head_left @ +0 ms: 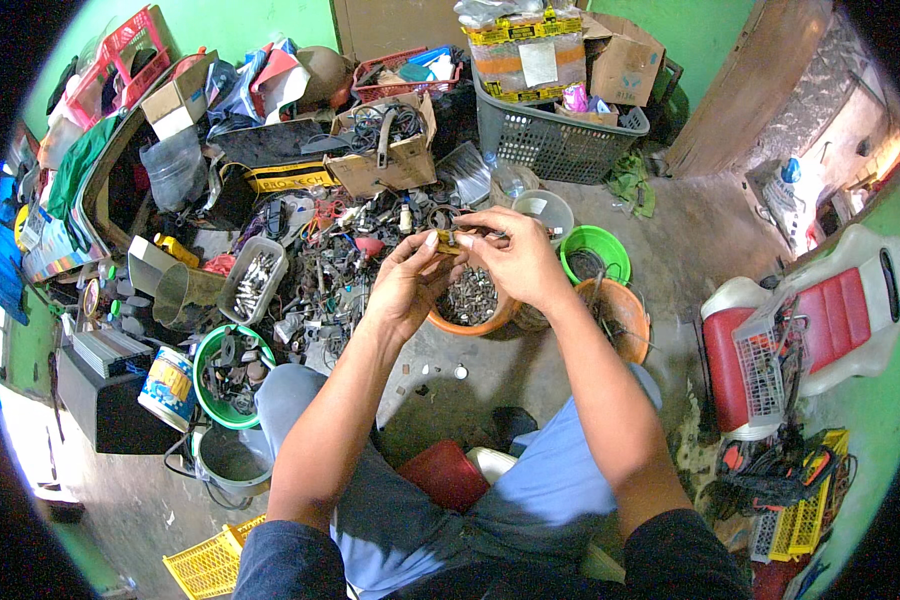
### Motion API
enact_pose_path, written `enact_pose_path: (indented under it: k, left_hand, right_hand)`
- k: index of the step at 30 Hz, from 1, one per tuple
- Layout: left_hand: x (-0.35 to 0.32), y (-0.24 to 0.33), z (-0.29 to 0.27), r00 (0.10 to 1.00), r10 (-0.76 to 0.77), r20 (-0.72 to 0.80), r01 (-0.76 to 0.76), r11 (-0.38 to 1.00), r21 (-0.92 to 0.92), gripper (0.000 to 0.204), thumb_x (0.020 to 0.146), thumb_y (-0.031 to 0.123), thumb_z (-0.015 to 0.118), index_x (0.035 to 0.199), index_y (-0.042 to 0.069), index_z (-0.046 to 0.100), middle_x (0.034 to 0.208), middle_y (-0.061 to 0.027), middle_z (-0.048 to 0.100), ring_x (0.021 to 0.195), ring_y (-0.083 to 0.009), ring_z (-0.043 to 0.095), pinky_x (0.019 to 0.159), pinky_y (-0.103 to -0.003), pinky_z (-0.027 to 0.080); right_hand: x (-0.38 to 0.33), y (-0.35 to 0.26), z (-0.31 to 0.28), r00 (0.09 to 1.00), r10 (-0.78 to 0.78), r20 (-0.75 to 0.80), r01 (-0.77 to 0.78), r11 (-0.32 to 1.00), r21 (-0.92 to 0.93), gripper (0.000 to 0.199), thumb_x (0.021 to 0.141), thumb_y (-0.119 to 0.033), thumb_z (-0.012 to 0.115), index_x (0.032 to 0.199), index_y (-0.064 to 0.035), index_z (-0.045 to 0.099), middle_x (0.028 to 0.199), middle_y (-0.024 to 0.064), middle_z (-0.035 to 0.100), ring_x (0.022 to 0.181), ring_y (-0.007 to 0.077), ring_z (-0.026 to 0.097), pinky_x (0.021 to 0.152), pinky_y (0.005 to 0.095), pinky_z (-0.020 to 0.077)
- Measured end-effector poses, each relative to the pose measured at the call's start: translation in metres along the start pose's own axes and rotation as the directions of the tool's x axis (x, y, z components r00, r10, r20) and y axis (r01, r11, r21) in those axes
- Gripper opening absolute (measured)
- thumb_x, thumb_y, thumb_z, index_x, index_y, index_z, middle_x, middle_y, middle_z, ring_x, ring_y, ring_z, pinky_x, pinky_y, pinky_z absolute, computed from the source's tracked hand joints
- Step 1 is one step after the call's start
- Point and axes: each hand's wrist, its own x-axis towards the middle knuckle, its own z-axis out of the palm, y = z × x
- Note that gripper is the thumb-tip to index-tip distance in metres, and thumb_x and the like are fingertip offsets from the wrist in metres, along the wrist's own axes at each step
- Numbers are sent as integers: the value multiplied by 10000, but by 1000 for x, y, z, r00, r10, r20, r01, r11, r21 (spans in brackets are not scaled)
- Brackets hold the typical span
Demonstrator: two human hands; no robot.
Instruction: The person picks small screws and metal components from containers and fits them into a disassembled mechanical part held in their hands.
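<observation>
Before me, my left hand [411, 278] and my right hand [520, 256] meet over a small yellow-brown part with metal bits [447, 241]. Both hands pinch it between thumb and fingers; its exact kind is too small to make out. Just below them, an orange basin [454, 326] holds many small metal pieces and is partly covered by my hands and forearms. Beyond my left hand spreads a heap of dark scrap parts and wires [335, 262]. To the right of my right hand are a green bucket [618, 250] and another orange basin [632, 308].
On the left stand a clear tub of pale cylinders [281, 262], a green basin of dark parts [202, 390] and a grey bucket [213, 478]. A grey crate [560, 150] with boxes is at the back. A red-and-white seat [832, 318] is at right.
</observation>
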Motion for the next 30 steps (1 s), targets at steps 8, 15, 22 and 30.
enact_pose_path:
  k: [8, 15, 22, 30]
  left_hand:
    - [6, -5, -6, 999, 8, 39, -7, 1000, -25, 245, 999, 242, 595, 1160, 58, 604, 1139, -95, 635, 1094, -239, 599, 964, -395, 520]
    - [6, -10, -6, 999, 29, 26, -27, 998, -64, 189, 990, 179, 608, 1131, 54, 618, 1087, -91, 685, 1020, -220, 672, 911, -388, 567]
    - [5, -9, -3, 1000, 20, 4, -20, 998, -62, 174, 984, 156, 616, 1120, 46, 617, 1108, -93, 677, 1025, -216, 669, 908, -382, 570]
    - [6, -7, -5, 999, 26, 48, -23, 998, -65, 189, 986, 171, 615, 1131, 50, 613, 1131, -100, 678, 1060, -217, 660, 946, -405, 555]
  right_hand:
    - [-3, 0, -1, 986, -168, 12, 168, 974, -154, 220, 849, -62, 722, 1063, -12, 712, 994, 168, 683, 852, 291, 712, 749, 348, 597]
    - [-3, -7, -1, 997, -69, 23, 71, 988, -134, 154, 849, -71, 722, 970, 14, 679, 973, 166, 665, 837, 304, 703, 703, 368, 590]
    - [-2, 5, 3, 994, -109, 15, 110, 978, -177, 158, 846, -100, 722, 958, -6, 661, 953, 161, 647, 835, 327, 677, 746, 397, 547]
    - [-5, -5, 6, 991, -135, -10, 131, 974, -184, 187, 867, -154, 728, 975, -10, 677, 941, 151, 653, 807, 304, 676, 719, 384, 536]
